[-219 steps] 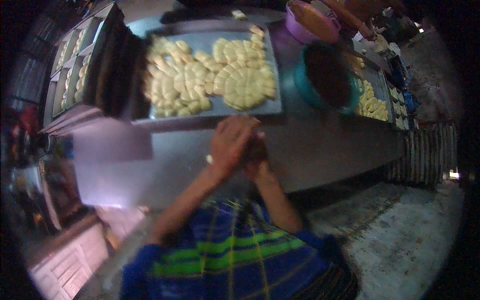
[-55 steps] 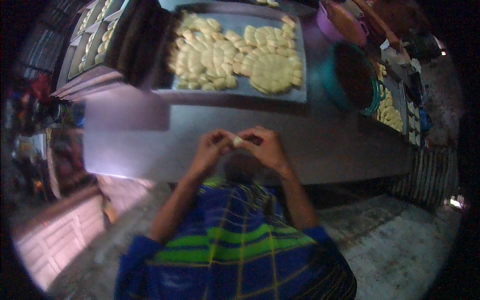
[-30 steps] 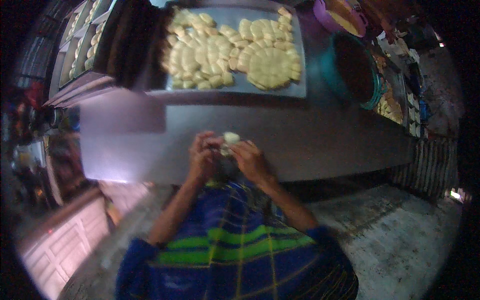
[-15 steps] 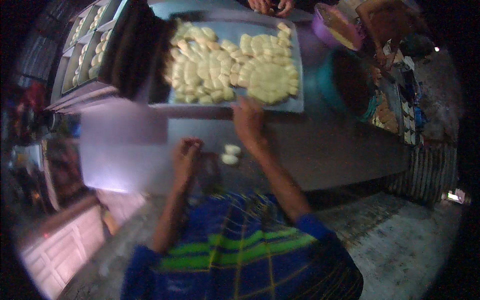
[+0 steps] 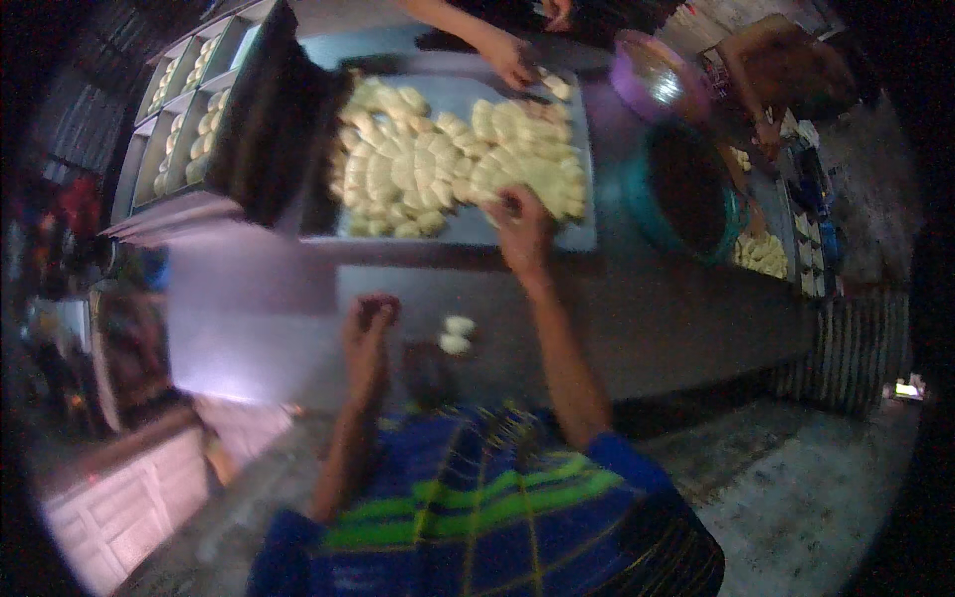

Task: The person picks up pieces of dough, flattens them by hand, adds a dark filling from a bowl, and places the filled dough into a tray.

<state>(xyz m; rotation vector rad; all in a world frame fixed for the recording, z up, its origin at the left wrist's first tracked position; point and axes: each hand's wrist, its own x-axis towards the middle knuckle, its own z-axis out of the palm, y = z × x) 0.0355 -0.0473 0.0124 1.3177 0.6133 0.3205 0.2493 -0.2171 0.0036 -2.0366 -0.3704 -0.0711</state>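
Many pale dough pieces (image 5: 408,169) lie packed together on a flat metal tray (image 5: 468,235). My right hand (image 5: 523,227) reaches over the tray's near right part. Its fingers are bent in against the edge of the dough; what they pinch, if anything, is hidden. Low over the table, left of two small white dough pieces (image 5: 457,335), is my left hand (image 5: 368,326). Its fingers are curled together, and I cannot make out anything in them. The two white pieces lie apart from both hands on the dark tabletop (image 5: 637,318).
A co-worker's hand (image 5: 509,62) reaches over the tray's far right corner. At the left stands a stack of compartmented trays (image 5: 149,204) with dough rolls. Right of the tray are a purple basin (image 5: 629,90) and a teal tub (image 5: 649,194). Other people's arms show farther right.
My right hand has moved from the tray's near edge slightly right, onto the dough. A co-worker's arm has come in over the far right corner. My left hand stays curled near its place.
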